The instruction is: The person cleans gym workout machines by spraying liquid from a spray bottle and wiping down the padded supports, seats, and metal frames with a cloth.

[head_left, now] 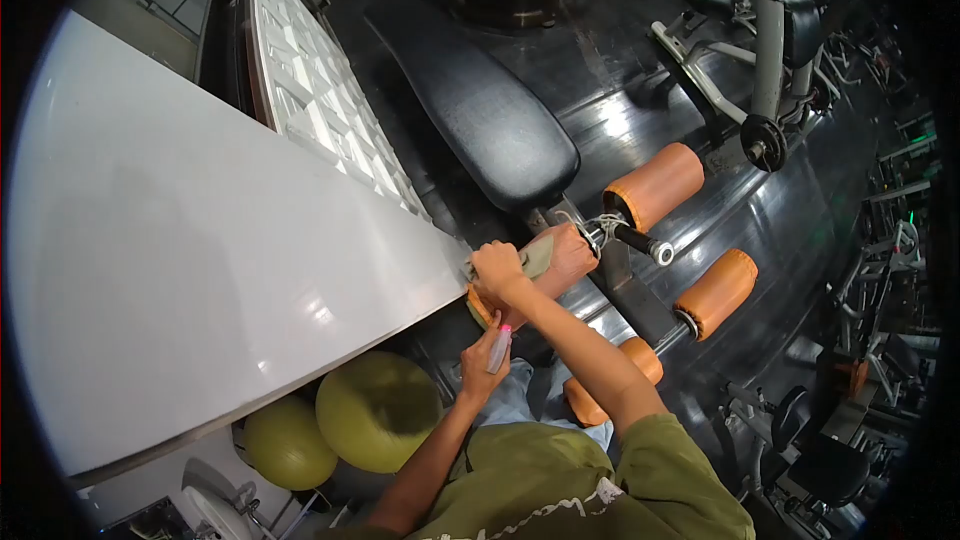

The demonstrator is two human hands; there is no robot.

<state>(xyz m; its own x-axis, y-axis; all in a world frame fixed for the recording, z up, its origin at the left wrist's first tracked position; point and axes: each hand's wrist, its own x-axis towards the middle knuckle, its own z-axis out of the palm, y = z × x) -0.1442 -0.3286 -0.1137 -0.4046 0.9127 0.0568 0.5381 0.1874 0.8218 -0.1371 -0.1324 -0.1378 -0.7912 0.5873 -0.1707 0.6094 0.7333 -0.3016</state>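
Note:
An orange-brown foam roller pad (565, 258) of the bench lies in front of me. My right hand (497, 270) is closed on a grey-green cloth (537, 256) and presses it on the pad near its left end. Below it, my left hand (482, 365) is wrapped round a small clear bottle with a pink top (498, 348), close to the pad's lower edge. The black padded bench (500, 130) extends up and away behind the roller.
A white counter (230, 240) fills the left side, with two green exercise balls (380, 410) below it. More orange rollers (716, 292) sit on the bench frame at the right. Gym machines (770, 70) stand on the dark floor beyond.

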